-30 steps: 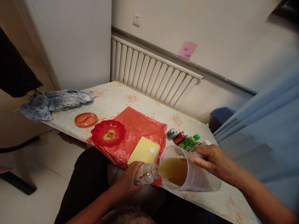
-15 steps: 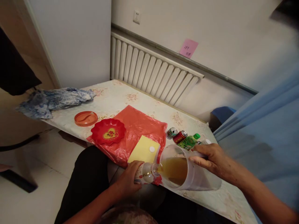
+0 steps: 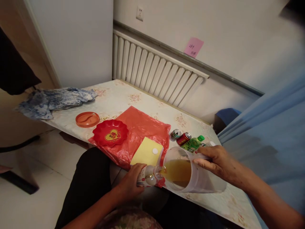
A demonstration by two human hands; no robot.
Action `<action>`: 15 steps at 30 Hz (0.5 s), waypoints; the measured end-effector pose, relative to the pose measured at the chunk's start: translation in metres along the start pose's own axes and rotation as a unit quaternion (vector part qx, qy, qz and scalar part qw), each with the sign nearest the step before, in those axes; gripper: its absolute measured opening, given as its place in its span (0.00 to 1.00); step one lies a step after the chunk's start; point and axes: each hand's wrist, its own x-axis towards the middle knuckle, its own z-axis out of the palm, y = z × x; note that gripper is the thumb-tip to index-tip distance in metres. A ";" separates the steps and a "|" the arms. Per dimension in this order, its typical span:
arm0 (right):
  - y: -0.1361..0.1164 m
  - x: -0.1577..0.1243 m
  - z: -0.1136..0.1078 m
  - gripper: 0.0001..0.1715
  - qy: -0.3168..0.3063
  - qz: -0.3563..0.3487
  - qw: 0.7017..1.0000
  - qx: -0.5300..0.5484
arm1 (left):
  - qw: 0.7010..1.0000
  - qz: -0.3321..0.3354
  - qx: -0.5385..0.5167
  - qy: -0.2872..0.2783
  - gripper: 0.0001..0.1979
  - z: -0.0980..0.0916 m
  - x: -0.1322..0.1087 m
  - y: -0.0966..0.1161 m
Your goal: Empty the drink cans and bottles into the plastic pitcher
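Observation:
My right hand [image 3: 213, 160] is closed round the handle of a big translucent plastic jug [image 3: 202, 176]. The jug is tilted, its mouth toward the left, with amber liquid [image 3: 178, 171] lying inside near the rim. In my left hand [image 3: 132, 183] is a clear plastic bottle [image 3: 150, 176] with a printed label, held on its side. Its neck meets the jug's rim, and amber liquid shows at the bottle mouth. Just behind the bottle, a yellow pad [image 3: 144, 152] with a white bottle cap [image 3: 155, 151] on it lies on a red plastic bag [image 3: 145, 122].
A red scalloped plate [image 3: 100, 132] and a round orange dish [image 3: 87, 124] sit left on the flowered table [image 3: 114, 92]. Behind the jug are a green can [image 3: 175, 135], a red can [image 3: 183, 139] and a green bottle [image 3: 193, 144]. A blue patterned cloth [image 3: 62, 99] hangs over the far-left edge.
Bottle and jug stay mouth to mouth, almost unmoved in both hands. The liquid at the jug's rim looks slightly shifted. The whole view has moved a little.

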 end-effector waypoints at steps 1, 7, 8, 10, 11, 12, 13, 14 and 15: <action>0.000 0.000 0.000 0.29 0.001 -0.002 1.000 0.000 | 1.000 0.001 0.000 -0.002 0.36 -0.001 0.000 0.001; -0.002 0.001 -0.001 0.30 0.006 -0.013 1.000 -0.004 | 1.000 0.003 0.002 -0.004 0.35 -0.002 -0.001 0.002; -0.003 0.002 -0.001 0.30 0.005 -0.013 1.000 -0.005 | 1.000 0.002 0.003 -0.005 0.35 -0.002 -0.001 0.002; -0.003 0.002 -0.001 0.29 0.004 -0.010 1.000 -0.008 | 1.000 0.004 0.003 -0.007 0.35 -0.001 -0.001 0.001; -0.004 0.002 -0.001 0.29 0.003 -0.008 1.000 -0.008 | 1.000 0.005 0.003 -0.009 0.35 -0.001 -0.001 0.000; -0.004 0.002 -0.001 0.28 0.003 -0.008 1.000 -0.008 | 1.000 0.006 0.003 -0.010 0.35 -0.001 -0.001 -0.001; -0.004 0.002 -0.001 0.28 0.003 -0.008 1.000 -0.008 | 1.000 0.005 0.004 -0.010 0.36 -0.001 -0.001 -0.002; -0.005 0.002 -0.002 0.28 0.002 -0.008 1.000 -0.006 | 1.000 0.005 0.004 -0.012 0.36 -0.001 -0.001 -0.002; -0.005 0.002 -0.002 0.28 0.001 -0.007 1.000 -0.005 | 1.000 0.004 0.004 -0.014 0.35 0.000 -0.001 -0.003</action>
